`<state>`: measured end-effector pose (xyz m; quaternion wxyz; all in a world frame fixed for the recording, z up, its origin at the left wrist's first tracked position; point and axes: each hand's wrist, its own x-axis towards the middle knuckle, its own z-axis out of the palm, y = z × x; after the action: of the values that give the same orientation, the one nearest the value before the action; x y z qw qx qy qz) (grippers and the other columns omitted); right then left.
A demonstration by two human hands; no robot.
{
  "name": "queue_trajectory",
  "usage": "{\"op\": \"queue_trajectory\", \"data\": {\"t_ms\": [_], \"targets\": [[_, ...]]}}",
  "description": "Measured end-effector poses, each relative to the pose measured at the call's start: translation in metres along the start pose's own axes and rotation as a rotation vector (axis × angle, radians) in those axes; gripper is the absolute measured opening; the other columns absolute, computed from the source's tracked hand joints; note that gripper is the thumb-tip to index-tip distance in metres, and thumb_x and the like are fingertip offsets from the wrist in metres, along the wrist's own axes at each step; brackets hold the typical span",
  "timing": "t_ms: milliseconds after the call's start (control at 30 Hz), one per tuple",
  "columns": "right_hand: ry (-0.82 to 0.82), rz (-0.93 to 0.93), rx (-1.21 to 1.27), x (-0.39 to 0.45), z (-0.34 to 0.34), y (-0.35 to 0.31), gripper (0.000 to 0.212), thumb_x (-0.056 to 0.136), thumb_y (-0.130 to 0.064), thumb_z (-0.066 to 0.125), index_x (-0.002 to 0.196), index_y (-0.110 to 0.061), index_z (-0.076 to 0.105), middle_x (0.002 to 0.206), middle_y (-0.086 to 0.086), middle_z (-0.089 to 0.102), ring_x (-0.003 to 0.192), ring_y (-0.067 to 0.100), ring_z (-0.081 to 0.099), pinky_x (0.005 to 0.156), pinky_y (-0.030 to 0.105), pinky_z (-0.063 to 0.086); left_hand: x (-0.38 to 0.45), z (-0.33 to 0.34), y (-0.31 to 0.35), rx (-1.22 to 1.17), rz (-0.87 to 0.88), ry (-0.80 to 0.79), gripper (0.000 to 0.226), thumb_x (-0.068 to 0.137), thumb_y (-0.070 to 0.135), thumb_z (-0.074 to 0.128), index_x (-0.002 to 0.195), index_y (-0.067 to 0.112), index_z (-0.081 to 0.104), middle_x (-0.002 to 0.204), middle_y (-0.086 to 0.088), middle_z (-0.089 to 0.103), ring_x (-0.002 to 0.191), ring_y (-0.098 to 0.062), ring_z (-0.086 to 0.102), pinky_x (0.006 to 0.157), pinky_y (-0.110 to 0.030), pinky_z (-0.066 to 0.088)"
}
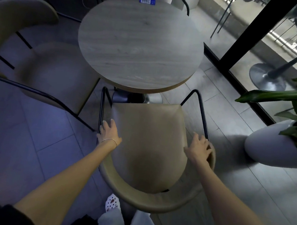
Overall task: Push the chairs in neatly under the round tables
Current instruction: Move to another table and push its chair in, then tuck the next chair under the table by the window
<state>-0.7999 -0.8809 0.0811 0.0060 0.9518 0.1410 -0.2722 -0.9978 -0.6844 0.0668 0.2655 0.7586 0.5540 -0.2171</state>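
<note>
A beige chair (148, 144) with a black metal frame stands right in front of me, its seat facing the round wooden table (138, 46). The seat's front edge sits just short of the table's near rim. My left hand (109, 133) rests on the left end of the curved backrest by the black armrest bar. My right hand (199, 149) lies on the backrest's right end. Both hands press on the chair with fingers spread. A second beige chair (46, 68) stands at the table's left, turned at an angle and partly pulled out.
A white planter (272, 148) with green leaves stands on the floor at the right. A black-framed glass wall (238, 48) runs behind it, with a metal table base (266, 77) beyond. A blue card (147, 0) lies at the table's far edge.
</note>
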Motion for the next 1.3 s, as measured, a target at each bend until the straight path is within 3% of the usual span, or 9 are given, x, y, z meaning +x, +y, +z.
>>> {"op": "queue_trajectory", "data": {"t_ms": [133,333,600,933,1100,1300], "targets": [[0.005,-0.175,0.049,-0.012,-0.018,-0.021,0.070,0.085,-0.032,0.064,0.145,-0.022,0.029,0.150,0.010,0.032,0.143,0.031,0.024,0.114,0.055,0.024,-0.015,-0.021,0.033,-0.075,0.105,0.010,0.086,0.089,0.030,0.061,0.154,0.015,0.006,0.159,-0.018,0.012,0.144,-0.038,0.023,0.115,-0.048,0.029],[0.052,-0.381,0.092,0.006,-0.083,-0.017,0.069,0.085,-0.030,0.067,0.145,-0.022,0.033,0.148,0.009,0.038,0.138,0.030,0.034,0.112,0.053,0.032,-0.044,-0.046,0.104,-0.177,0.205,0.126,0.082,0.091,0.028,0.060,0.154,0.011,0.010,0.154,-0.021,0.023,0.137,-0.039,0.033,0.109,-0.041,0.033],[0.030,-0.608,0.069,0.074,-0.155,0.047,0.069,0.085,-0.031,0.064,0.145,-0.018,0.033,0.145,0.010,0.041,0.136,0.030,0.036,0.110,0.049,0.035,-0.075,-0.005,0.221,-0.357,0.103,0.202,0.082,0.089,0.027,0.062,0.153,0.011,0.012,0.151,-0.021,0.027,0.138,-0.038,0.032,0.113,-0.045,0.033],[-0.057,-0.691,0.026,0.129,-0.210,0.094,0.064,0.085,-0.027,0.062,0.142,-0.016,0.036,0.143,0.011,0.043,0.134,0.031,0.039,0.107,0.049,0.038,-0.091,0.017,0.338,-0.472,0.069,0.211,0.078,0.091,0.021,0.060,0.153,0.012,0.013,0.156,-0.019,0.020,0.143,-0.034,0.026,0.116,-0.043,0.028],[-0.061,-0.729,-0.009,0.164,-0.240,0.081,0.061,0.086,-0.031,0.063,0.140,-0.016,0.038,0.142,0.010,0.044,0.134,0.032,0.039,0.106,0.048,0.037,-0.068,0.001,0.379,-0.510,0.071,0.221,0.077,0.092,0.019,0.058,0.153,0.008,0.013,0.153,-0.021,0.022,0.140,-0.035,0.029,0.114,-0.039,0.028],[-0.080,-0.780,-0.044,0.227,-0.275,0.042,0.070,0.086,-0.029,0.064,0.146,-0.018,0.030,0.147,0.010,0.039,0.137,0.031,0.036,0.109,0.048,0.037,-0.010,-0.037,0.423,-0.459,0.018,0.250,0.079,0.093,0.027,0.057,0.154,0.015,0.009,0.154,-0.018,0.023,0.140,-0.037,0.029,0.110,-0.045,0.033]]}}
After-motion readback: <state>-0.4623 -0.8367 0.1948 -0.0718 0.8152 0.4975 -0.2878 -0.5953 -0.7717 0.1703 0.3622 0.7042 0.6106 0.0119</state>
